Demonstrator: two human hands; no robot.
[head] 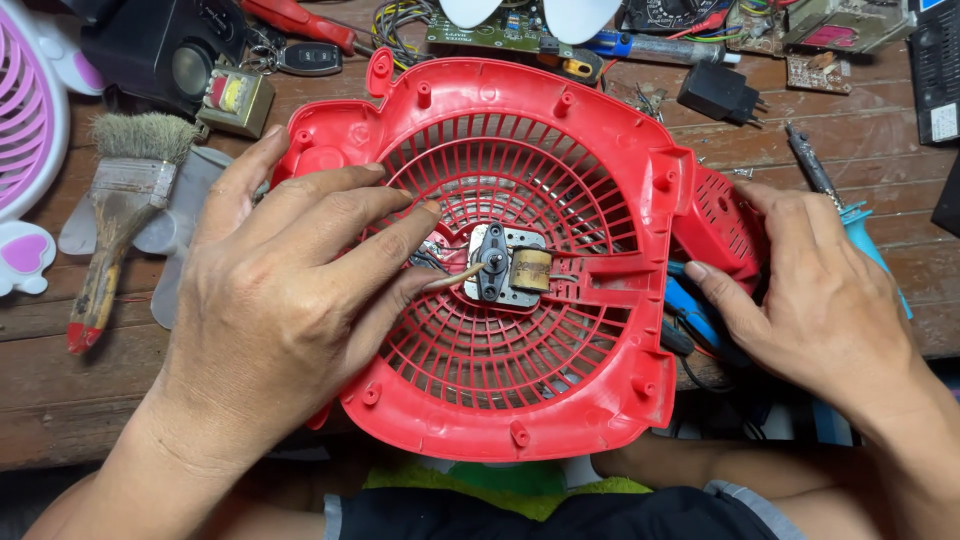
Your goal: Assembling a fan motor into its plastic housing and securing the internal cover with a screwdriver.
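A red plastic fan grille housing (560, 400) lies in front of me, half over the wooden table's near edge. A small metal motor (510, 268) with a copper coil sits at its centre. My left hand (270, 300) rests on the grille's left side, its fingers spread and reaching toward the motor, with one long fingernail touching the black motor bracket. My right hand (820, 290) holds the red base part (715, 225) at the housing's right edge, thumb pressed against it.
A worn paintbrush (125, 200) lies at the left beside a pink and white fan (25, 120). At the back are a small transformer (235, 100), a car key (305, 58), circuit boards (490, 30), a black adapter (718, 92) and a soldering tool (815, 170). Blue-handled pliers (690, 315) lie under the housing.
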